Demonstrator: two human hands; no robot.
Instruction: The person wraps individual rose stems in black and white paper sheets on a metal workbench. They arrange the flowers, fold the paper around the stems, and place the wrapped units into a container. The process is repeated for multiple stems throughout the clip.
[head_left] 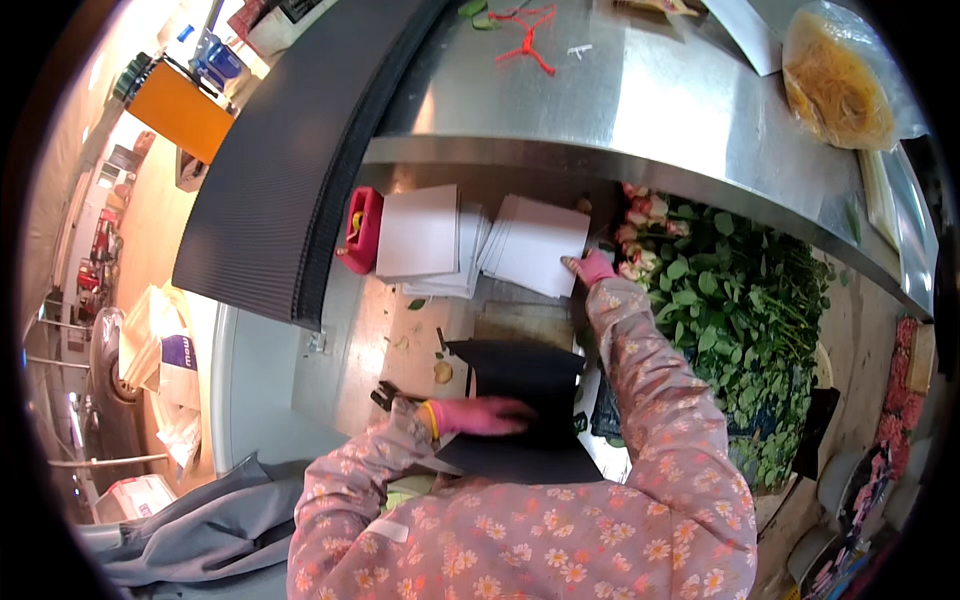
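Our hands wear pink gloves, and our sleeves are pink with little flowers. Our left hand (485, 415) lies flat with its fingers spread, pressing down on a big dark sheet of ribbed card (530, 405) that rests on the steel tabletop (350, 360) right in front of us. Our right hand (592, 266) is stretched far out, and its fingers pinch the near corner of the top white paper sheet (540, 243) on a pile under the shiny metal shelf (620, 110).

From big to small, we see these things. A huge stack of dark ribbed sheets (280, 170) leans over the left side. A thick bunch of roses with green leaves and pale pink buds (730, 290) lies to the right, just beside our right arm. A second pile of white paper (418, 232) sits left of the first, and a small red holder (362, 228) stands next to it.

We think the job is only starting. The dark sheet is laid out and held. The white paper is not yet lifted away from its pile. The roses do not look wrapped, so we guess most of the work is left.
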